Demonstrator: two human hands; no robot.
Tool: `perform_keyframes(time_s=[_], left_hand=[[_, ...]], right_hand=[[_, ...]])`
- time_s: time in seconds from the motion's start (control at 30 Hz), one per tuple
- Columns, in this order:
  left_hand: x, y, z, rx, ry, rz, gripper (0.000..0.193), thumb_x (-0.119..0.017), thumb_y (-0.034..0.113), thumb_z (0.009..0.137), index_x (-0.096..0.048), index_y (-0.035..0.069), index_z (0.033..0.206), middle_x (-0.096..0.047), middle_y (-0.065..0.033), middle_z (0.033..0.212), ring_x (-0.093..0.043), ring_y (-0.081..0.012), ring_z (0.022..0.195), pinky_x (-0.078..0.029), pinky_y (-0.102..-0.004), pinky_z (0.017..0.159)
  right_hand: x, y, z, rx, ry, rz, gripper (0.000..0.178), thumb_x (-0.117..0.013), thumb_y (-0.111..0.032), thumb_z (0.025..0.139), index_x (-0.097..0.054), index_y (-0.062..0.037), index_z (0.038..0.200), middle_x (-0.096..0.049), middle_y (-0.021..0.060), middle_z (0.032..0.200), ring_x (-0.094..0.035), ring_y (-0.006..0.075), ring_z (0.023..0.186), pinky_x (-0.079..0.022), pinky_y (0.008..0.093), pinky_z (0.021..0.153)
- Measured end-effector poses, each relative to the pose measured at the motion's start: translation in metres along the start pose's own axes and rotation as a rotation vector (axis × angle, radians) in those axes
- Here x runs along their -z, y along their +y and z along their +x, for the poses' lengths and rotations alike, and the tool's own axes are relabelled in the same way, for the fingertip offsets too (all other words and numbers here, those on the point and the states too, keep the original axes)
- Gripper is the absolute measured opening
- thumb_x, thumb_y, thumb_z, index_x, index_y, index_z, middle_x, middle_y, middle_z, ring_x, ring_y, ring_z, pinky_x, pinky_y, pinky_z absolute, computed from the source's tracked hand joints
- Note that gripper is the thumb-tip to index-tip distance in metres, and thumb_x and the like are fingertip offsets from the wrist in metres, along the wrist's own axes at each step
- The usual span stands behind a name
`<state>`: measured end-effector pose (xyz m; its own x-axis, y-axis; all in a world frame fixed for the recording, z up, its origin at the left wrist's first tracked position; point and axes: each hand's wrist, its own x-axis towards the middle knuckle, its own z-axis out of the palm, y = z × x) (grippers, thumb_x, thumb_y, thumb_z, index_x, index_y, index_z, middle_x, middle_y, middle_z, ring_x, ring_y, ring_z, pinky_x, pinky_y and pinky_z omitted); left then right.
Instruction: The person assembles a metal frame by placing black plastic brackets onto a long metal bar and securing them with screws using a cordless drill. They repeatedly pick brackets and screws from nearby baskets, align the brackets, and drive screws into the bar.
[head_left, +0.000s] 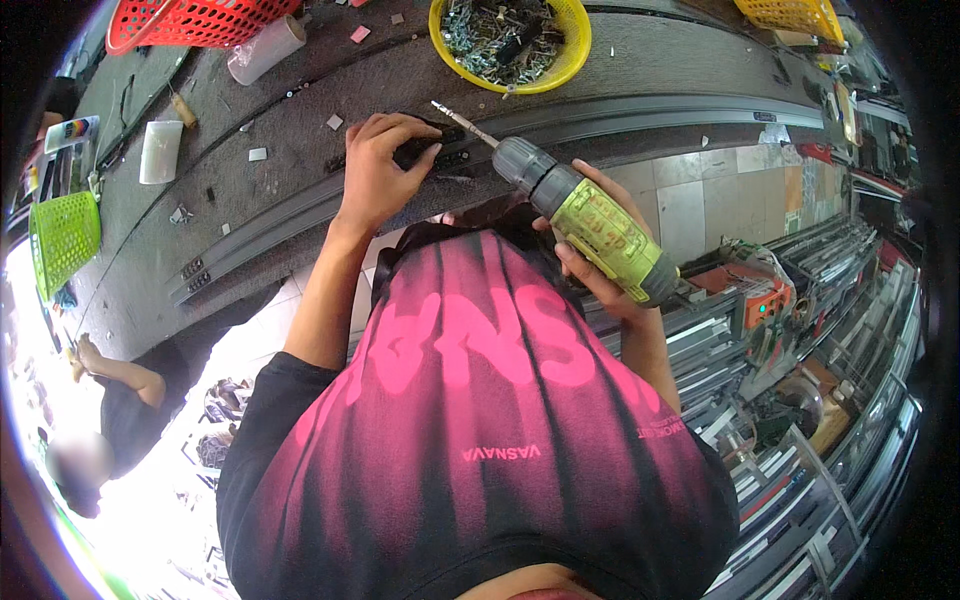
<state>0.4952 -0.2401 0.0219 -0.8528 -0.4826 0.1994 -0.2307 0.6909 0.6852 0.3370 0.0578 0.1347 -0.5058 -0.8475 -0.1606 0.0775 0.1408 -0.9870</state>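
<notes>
My right hand [592,283] is wrapped round a yellow-green and black cordless drill [590,218]. Its long bit [466,124] points up and left, over the dark metal profile [600,122] on the bench. The bit's tip is close to the fingers of my left hand [380,165]. That hand rests at the profile, its fingers and thumb curled round a small black part [412,152]; the part's exact shape is half hidden. Beside the thumb lies a short dark piece with holes [453,158].
A yellow basket of screws [575,60] stands at the far middle, a red basket [205,30] far left. Nearer left are a green basket [65,240] and a clear plastic roll [160,153]. Another person [140,400] is at lower left. Metal lengths [780,480] fill the right.
</notes>
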Motion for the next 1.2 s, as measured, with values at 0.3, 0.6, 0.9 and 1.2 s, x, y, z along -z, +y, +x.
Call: perform_keyframes(time_s=[0.3,0.6,0.9,1.2], left_hand=[[-0.009,-0.011,0.0,0.0,0.033,-0.032,0.021,-0.092,0.023,0.09,-0.09,0.014,0.109,-0.087,-0.002,0.117,-0.076,-0.0275,0.118,-0.046,-0.0482,0.115],[-0.006,-0.01,0.001,0.009,0.011,-0.019,0.019,-0.092,0.023,0.091,-0.091,0.015,0.108,-0.088,-0.0018,0.116,-0.076,-0.0269,0.118,-0.046,-0.0484,0.116],[-0.006,-0.009,0.0,0.016,0.025,-0.034,0.02,-0.094,0.024,0.09,-0.091,0.015,0.108,-0.088,-0.0004,0.116,-0.076,-0.0262,0.119,-0.045,-0.0485,0.118],[-0.006,-0.013,0.0,0.012,0.009,-0.048,0.02,-0.094,0.023,0.089,-0.091,0.015,0.108,-0.088,-0.0011,0.117,-0.076,-0.0258,0.12,-0.046,-0.0478,0.117]], right_hand=[[0.009,-0.008,0.015,0.029,-0.05,-0.224,0.084,-0.081,-0.001,0.103,-0.043,-0.0065,0.178,-0.083,0.0126,0.125,-0.072,0.0075,0.096,-0.057,0.0235,0.075],[0.018,-0.02,0.027,-0.151,-0.116,-0.157,0.083,-0.081,-0.002,0.104,-0.045,-0.0097,0.178,-0.081,0.0102,0.128,-0.074,0.009,0.104,-0.059,0.0255,0.072],[0.02,-0.024,0.031,-0.156,-0.156,-0.186,0.083,-0.08,0.002,0.102,-0.047,-0.0097,0.177,-0.081,0.0088,0.128,-0.075,0.0096,0.105,-0.06,0.0251,0.072],[0.02,-0.029,0.029,-0.157,-0.167,-0.229,0.083,-0.078,0.006,0.101,-0.048,-0.0081,0.176,-0.078,0.0086,0.138,-0.077,0.0136,0.118,-0.061,0.0257,0.076]])
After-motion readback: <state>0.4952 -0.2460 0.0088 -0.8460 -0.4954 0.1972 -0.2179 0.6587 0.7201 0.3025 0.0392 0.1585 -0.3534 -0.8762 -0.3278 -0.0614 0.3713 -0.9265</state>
